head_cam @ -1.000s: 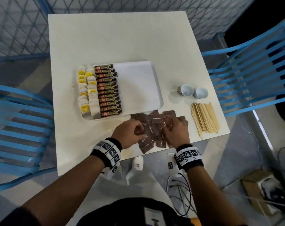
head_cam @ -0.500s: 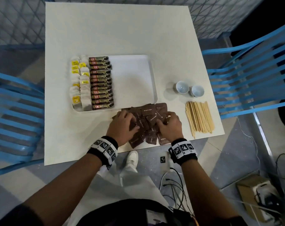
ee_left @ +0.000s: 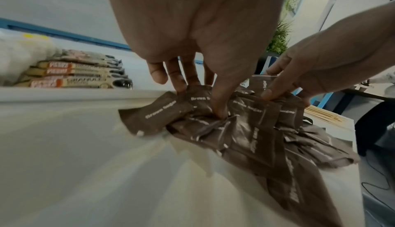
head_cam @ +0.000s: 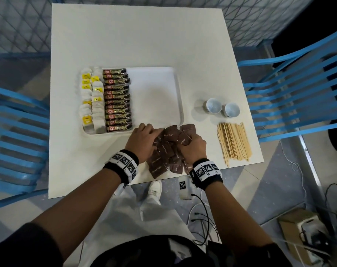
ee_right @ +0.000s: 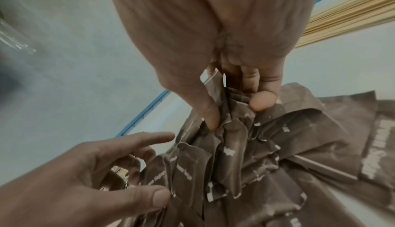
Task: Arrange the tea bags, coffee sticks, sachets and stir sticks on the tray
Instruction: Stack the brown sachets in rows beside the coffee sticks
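Note:
A heap of brown sugar sachets (head_cam: 168, 151) lies on the white table near its front edge, just in front of the white tray (head_cam: 154, 97). My left hand (head_cam: 148, 139) grips the heap's left side, thumb dug into the sachets (ee_left: 245, 129) and fingers behind them. On the right side, my right hand (head_cam: 190, 143) pinches a bunch of sachets (ee_right: 233, 129) between thumb and fingers. Tea bags (head_cam: 91, 101) and coffee sticks (head_cam: 117, 101) fill the tray's left part in rows. Wooden stir sticks (head_cam: 233, 143) lie in a bundle to the right.
Two small white cups (head_cam: 214, 106) stand right of the tray, behind the stir sticks. The tray's right half is bare. Blue slatted chairs (head_cam: 298, 97) flank the table on both sides. Cables and a box lie on the floor at lower right.
Both hands have slid a little toward the tray's front edge and drawn closer together, bunching the sachet heap tighter. The head view has shifted slightly.

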Action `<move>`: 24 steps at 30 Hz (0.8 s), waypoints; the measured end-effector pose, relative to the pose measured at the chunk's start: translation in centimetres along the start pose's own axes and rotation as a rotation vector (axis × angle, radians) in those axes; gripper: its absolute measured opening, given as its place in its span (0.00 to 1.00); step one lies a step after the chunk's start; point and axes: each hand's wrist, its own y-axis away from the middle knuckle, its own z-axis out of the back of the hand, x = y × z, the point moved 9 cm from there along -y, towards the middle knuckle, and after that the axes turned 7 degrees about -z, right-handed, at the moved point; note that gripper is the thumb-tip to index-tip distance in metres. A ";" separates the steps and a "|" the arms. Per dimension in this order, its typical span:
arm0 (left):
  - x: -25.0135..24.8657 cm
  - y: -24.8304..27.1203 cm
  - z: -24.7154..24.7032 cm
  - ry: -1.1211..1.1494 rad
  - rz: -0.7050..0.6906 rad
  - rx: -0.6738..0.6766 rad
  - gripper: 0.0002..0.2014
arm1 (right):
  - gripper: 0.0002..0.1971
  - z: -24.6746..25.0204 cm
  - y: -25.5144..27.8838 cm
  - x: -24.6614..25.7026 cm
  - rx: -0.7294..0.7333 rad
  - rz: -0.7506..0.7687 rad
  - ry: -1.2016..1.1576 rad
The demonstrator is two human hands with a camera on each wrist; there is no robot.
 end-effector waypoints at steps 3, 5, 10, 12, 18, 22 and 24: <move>-0.1 -0.3 0.2 -0.044 -0.015 0.017 0.30 | 0.18 0.1 0.0 -0.1 0.016 -0.003 -0.010; -0.1 -0.4 0.5 -0.047 -0.019 0.003 0.28 | 0.18 0.3 0.0 -0.1 0.023 -0.003 -0.029; -0.3 -0.5 0.6 -0.031 -0.018 -0.023 0.26 | 0.18 0.3 -0.2 -0.2 0.047 0.006 -0.023; -0.3 -0.7 0.5 -0.032 -0.025 -0.007 0.25 | 0.17 0.3 -0.3 -0.1 0.052 0.004 -0.035; -0.5 -1.2 0.5 -0.071 -0.015 0.007 0.29 | 0.20 -0.1 -0.1 0.7 -0.018 -0.009 -0.049; -0.2 -1.3 0.5 -0.121 -0.004 0.001 0.28 | 0.10 -0.5 -0.7 0.9 0.015 -0.021 -0.039; -0.2 -1.1 0.9 -0.128 -0.007 -0.027 0.24 | 0.10 -0.1 -0.8 0.6 0.032 -0.032 -0.040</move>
